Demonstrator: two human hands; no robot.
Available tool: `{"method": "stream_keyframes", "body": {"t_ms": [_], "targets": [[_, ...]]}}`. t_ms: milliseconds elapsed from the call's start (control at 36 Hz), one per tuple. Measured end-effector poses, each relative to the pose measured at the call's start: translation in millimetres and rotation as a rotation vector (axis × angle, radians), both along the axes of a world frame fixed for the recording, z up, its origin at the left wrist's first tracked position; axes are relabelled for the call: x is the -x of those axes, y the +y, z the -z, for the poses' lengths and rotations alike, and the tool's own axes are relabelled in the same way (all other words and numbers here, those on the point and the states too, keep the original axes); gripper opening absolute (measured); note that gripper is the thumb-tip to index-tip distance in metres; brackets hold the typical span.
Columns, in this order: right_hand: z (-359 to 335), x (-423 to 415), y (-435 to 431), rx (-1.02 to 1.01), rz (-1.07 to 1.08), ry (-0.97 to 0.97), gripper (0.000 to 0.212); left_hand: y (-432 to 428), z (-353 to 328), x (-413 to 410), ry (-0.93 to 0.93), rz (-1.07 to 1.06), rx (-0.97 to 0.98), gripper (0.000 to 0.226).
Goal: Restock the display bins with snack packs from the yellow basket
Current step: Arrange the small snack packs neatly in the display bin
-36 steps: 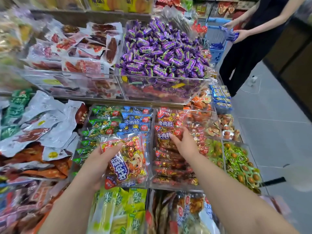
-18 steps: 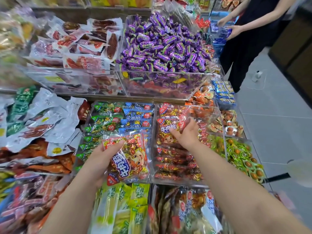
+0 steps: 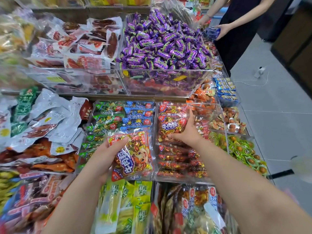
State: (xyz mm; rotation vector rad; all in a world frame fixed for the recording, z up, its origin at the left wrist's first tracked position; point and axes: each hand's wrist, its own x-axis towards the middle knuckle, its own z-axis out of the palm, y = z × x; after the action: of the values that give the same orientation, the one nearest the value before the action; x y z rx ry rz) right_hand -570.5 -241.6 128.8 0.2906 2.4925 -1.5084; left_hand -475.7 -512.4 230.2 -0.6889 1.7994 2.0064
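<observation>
Your left hand (image 3: pixel 104 155) has its fingers curled round a red snack pack (image 3: pixel 135 154), low in the middle at 6 o'clock. At 2 o'clock from it, your right hand (image 3: pixel 188 132) presses straight fingers on a second pack (image 3: pixel 171 126) lying on top in the clear bin (image 3: pixel 155 168).

Left hand (image 3: pixel 103 159), right hand (image 3: pixel 189 134): two; held pack (image 3: pixel 133 154): one.
</observation>
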Motion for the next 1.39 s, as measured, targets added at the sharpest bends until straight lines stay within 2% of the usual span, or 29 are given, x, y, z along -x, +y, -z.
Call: {"method": "stream_keyframes", "body": {"t_ms": [111,222,278,333,389,417,444,500,556,611,667,722,750,833,889,944,1000,1056,1139,1194,1250,1389], "targets": [[0.6,-5.9,3.0,0.021,0.035,-0.051,0.148,6.5,-1.2,0.6,-0.002,0.016,-0.059,0.033],[-9.6,-16.7,5.1,0.057,0.187,-0.081,0.139,13.8,-4.4,1.0,0.011,0.031,-0.091,0.03],[-20.3,-26.8,1.7,0.079,0.386,-0.01,0.119,16.4,-5.4,1.3,0.022,0.05,-0.088,0.041],[-35.4,-45.8,-5.4,0.079,0.501,0.131,0.083,19.2,-5.9,0.8,0.031,0.086,-0.071,0.059],[-51.6,-68.2,-14.5,0.117,0.407,0.23,0.037,22.6,-5.1,0.0,0.049,0.125,-0.059,0.067],[-60.1,-79.1,-20.5,0.162,0.298,0.221,0.023,24.7,-3.9,-0.5,0.06,0.143,-0.052,0.065],[-68.5,-89.1,-26.8,0.21,0.168,0.186,0.018,27.4,-2.0,-1.1,0.073,0.161,-0.043,0.059],[-79.8,-102.4,-37.4,0.25,-0.043,0.106,0.028,33.0,2.2,-1.4,0.096,0.197,-0.012,0.04],[-86.1,-108.7,-43.1,0.203,-0.112,0.075,0.041,37.8,4.0,-1.8,0.092,0.25,0.02,0.028],[-89.8,-111.0,-42.2,0.184,-0.106,0.082,0.041,40.5,4.7,-2.1,0.067,0.302,0.014,0.027],[-92.4,-111.7,-37.5,0.201,-0.086,0.054,0.036,40.9,5.1,-2.9,0.055,0.334,0.014,0.041],[-92.9,-111.8,-31.5,0.248,-0.039,0.021,0.031,39.2,8.5,-3.3,0.069,0.335,0.035,0.061],[-92.2,-111.4,-28.0,0.286,0.004,0.009,0.029,37.4,10.4,-3.1,0.078,0.329,0.051,0.064],[-87.4,-108.6,-15.4,0.544,0.246,-0.073,0.034,30.5,15.2,0.5,0.1,0.25,0.126,0.057],[-83.2,-106.6,-6.8,0.694,0.398,-0.092,0.043,26.1,15.1,4.6,0.09,0.178,0.102,0.062],[-77.6,-104.0,-1.3,0.74,0.478,-0.094,0.037,22.1,14.9,8.3,0.096,0.116,0.061,0.059],[-68.0,-98.3,2.5,0.752,0.518,-0.09,0.031,18.8,15.2,10.3,0.11,0.075,0.064,0.046],[-55.8,-90.9,2.8,0.671,0.522,-0.088,0.04,16.3,14.7,11.6,0.117,0.042,0.077,0.025],[-33.2,-80.3,0.3,0.289,0.395,-0.081,0.056,15.6,11.6,13.3,0.127,0.03,0.077,0.017],[-19.3,-72.8,-1.3,0.105,0.303,-0.074,0.051,15.1,12.4,14.6,0.133,0.044,0.083,0.021],[-10.4,-65.3,-2.1,-0.045,0.245,-0.059,0.043,14.4,14.1,14.7,0.156,0.066,0.083,0.016],[-3.7,-52.5,-8.0,-0.338,0.116,-0.036,0.04,10.2,19.3,14.3,0.154,0.085,0.065,0.017]]}}
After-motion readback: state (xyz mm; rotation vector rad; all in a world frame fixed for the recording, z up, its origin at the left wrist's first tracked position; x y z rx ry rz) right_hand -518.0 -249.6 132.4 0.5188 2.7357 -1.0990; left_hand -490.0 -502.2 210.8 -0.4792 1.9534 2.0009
